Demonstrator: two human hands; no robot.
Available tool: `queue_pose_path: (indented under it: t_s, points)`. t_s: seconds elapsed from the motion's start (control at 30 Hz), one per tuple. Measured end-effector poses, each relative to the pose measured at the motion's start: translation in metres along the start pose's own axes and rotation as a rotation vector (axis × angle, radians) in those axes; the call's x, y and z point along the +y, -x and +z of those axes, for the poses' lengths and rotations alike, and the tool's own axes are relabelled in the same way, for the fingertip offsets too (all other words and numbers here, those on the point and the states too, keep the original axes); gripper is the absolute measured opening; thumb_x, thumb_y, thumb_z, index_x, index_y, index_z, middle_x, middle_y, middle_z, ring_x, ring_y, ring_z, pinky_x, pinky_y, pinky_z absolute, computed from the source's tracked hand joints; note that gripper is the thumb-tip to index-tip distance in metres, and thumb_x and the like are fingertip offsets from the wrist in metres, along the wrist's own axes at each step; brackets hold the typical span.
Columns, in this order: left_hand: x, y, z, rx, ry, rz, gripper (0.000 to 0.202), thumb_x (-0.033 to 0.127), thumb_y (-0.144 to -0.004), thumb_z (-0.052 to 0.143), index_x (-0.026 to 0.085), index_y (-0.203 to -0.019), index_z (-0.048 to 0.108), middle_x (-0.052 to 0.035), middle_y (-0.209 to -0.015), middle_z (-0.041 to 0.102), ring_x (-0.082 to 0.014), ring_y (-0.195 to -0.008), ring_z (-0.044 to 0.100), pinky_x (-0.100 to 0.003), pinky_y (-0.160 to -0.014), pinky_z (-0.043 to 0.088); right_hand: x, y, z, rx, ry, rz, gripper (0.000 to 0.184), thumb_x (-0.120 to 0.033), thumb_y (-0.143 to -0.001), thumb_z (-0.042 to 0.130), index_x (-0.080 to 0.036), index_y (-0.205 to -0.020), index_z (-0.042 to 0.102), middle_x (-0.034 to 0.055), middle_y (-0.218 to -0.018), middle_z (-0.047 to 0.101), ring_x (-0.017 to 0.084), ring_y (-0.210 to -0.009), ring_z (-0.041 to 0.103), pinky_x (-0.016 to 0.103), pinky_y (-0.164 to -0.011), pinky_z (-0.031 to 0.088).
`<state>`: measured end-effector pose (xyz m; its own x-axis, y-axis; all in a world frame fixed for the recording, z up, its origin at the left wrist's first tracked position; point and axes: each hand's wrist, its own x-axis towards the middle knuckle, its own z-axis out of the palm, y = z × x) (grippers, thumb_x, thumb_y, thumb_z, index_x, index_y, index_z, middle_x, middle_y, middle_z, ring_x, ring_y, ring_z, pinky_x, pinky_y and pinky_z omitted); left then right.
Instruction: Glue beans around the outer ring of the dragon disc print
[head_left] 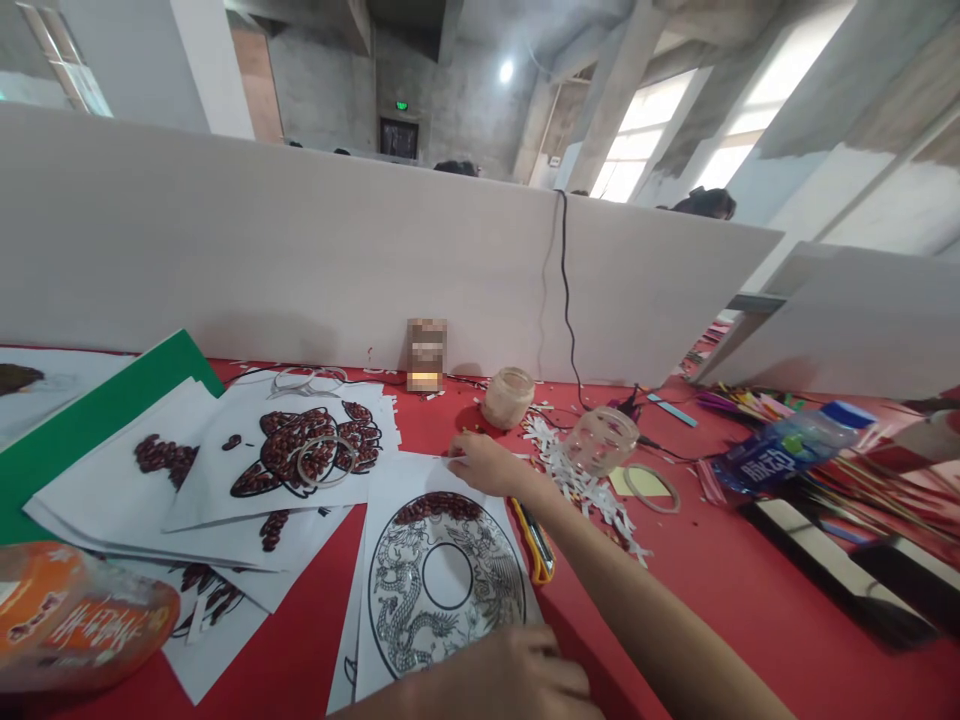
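A sheet of paper (pixel 448 577) printed with a ring of dragon and phoenix line art lies in front of me. Dark red beans (pixel 439 507) cover the top arc of that ring. My right hand (pixel 484 463) reaches over the sheet's top edge, fingertips drawn together near the red table; whatever they grip, if anything, is hidden. Across the sheet's lower part is my left hand (pixel 517 675), its fingers curled and its palm out of sight. A yellow utility knife (pixel 534 540) lies right of the sheet, beside my right forearm.
Bean-covered drawings (pixel 300 450) lie at left behind an orange-labelled bottle (pixel 82 615). Two jars, one cloudy (pixel 508 397) and one clear (pixel 602 442), stand beyond my right hand among paper shreds (pixel 577 490). A blue-capped bottle (pixel 787 450) lies right. A white partition (pixel 300 260) closes the back.
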<state>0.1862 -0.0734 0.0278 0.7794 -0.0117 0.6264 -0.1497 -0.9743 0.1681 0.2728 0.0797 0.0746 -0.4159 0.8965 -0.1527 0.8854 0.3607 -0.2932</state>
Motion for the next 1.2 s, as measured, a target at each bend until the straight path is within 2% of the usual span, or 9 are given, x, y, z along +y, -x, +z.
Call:
queue_pose_path:
  t_s: [0.13,0.2,0.27,0.33,0.47,0.73,1.0,1.1,1.2]
  points:
    - [-0.030,0.028,-0.092,-0.001,-0.340,-0.457,0.015,0.020,-0.091,0.051,0.020,-0.083,0.064,-0.0054,-0.077,0.071,-0.0229,-0.072,0.065,-0.039,-0.069,0.048,-0.001,0.000,0.005,0.034,0.005,0.011,0.018,-0.020,-0.090,0.061,-0.017,-0.104,0.072,0.0100,-0.109,0.070,0.021,-0.100,0.065,0.027,-0.082,0.044]
    - [-0.054,0.061,-0.129,0.033,-0.443,-0.731,0.025,0.019,-0.095,0.045,0.020,-0.102,0.069,-0.0108,-0.099,0.075,-0.0264,-0.091,0.068,-0.041,-0.083,0.049,-0.002,0.000,0.006,0.044,0.007,0.002,0.017,-0.020,-0.090,0.062,-0.018,-0.103,0.073,0.0096,-0.110,0.069,0.021,-0.100,0.064,0.026,-0.083,0.044]
    - [-0.077,0.099,-0.149,0.085,-0.544,-0.945,0.034,0.025,-0.098,0.043,0.019,-0.122,0.066,-0.0148,-0.126,0.070,-0.0317,-0.119,0.061,-0.046,-0.099,0.045,-0.003,0.001,0.007,0.056,0.010,-0.006,0.016,-0.021,-0.090,0.062,-0.018,-0.102,0.073,0.0091,-0.109,0.069,0.020,-0.100,0.064,0.026,-0.082,0.044]
    - [-0.091,0.130,-0.151,0.038,-0.577,-1.028,0.042,0.028,-0.100,0.041,0.018,-0.137,0.058,-0.0145,-0.148,0.055,-0.0340,-0.139,0.047,-0.051,-0.111,0.037,-0.003,0.003,0.009,0.069,0.013,-0.009,0.015,-0.021,-0.091,0.062,-0.019,-0.101,0.073,0.0080,-0.108,0.069,0.020,-0.100,0.064,0.026,-0.080,0.043]
    - [-0.098,0.159,-0.137,-0.094,-0.695,-1.106,0.045,0.028,-0.101,0.037,0.021,-0.142,0.056,-0.0137,-0.151,0.052,-0.0327,-0.139,0.049,-0.055,-0.115,0.030,0.003,0.008,0.011,0.080,0.010,-0.013,0.013,-0.019,-0.091,0.062,-0.019,-0.099,0.072,0.0067,-0.109,0.069,0.020,-0.098,0.065,0.026,-0.080,0.043]
    - [-0.092,0.159,-0.137,-0.036,-0.697,-1.100,0.047,0.031,-0.101,0.035,0.025,-0.142,0.058,-0.0118,-0.150,0.053,-0.0326,-0.137,0.051,-0.056,-0.116,0.029,0.002,0.016,0.014,0.122,0.010,0.065,0.018,-0.019,-0.092,0.058,-0.017,-0.106,0.070,0.0108,-0.118,0.064,0.022,-0.108,0.061,0.030,-0.087,0.043]
    - [-0.090,0.170,-0.137,-0.083,-0.732,-1.081,0.045,0.031,-0.101,0.037,0.026,-0.142,0.057,-0.0108,-0.150,0.053,-0.0296,-0.137,0.052,-0.053,-0.117,0.029,-0.003,0.004,0.022,0.210,-0.010,0.212,0.017,-0.022,-0.092,0.054,-0.017,-0.100,0.068,0.0122,-0.118,0.065,0.026,-0.111,0.058,0.036,-0.088,0.041]
    - [-0.091,0.169,-0.140,-0.018,-0.644,-1.086,0.043,0.031,-0.100,0.040,0.024,-0.138,0.060,-0.0124,-0.150,0.054,-0.0305,-0.139,0.049,-0.055,-0.118,0.027,-0.003,0.003,0.019,0.233,-0.023,0.217,0.015,-0.021,-0.091,0.057,-0.017,-0.100,0.067,0.0121,-0.116,0.066,0.027,-0.110,0.060,0.039,-0.090,0.041]
    - [-0.094,0.151,-0.153,0.235,-0.379,-1.114,0.037,0.038,-0.098,0.046,0.024,-0.126,0.068,-0.0100,-0.145,0.059,-0.0303,-0.140,0.047,-0.054,-0.121,0.024,-0.009,0.010,0.015,0.277,-0.033,0.195,0.020,-0.023,-0.092,0.057,-0.019,-0.111,0.064,0.0115,-0.123,0.064,0.028,-0.117,0.057,0.042,-0.094,0.040]
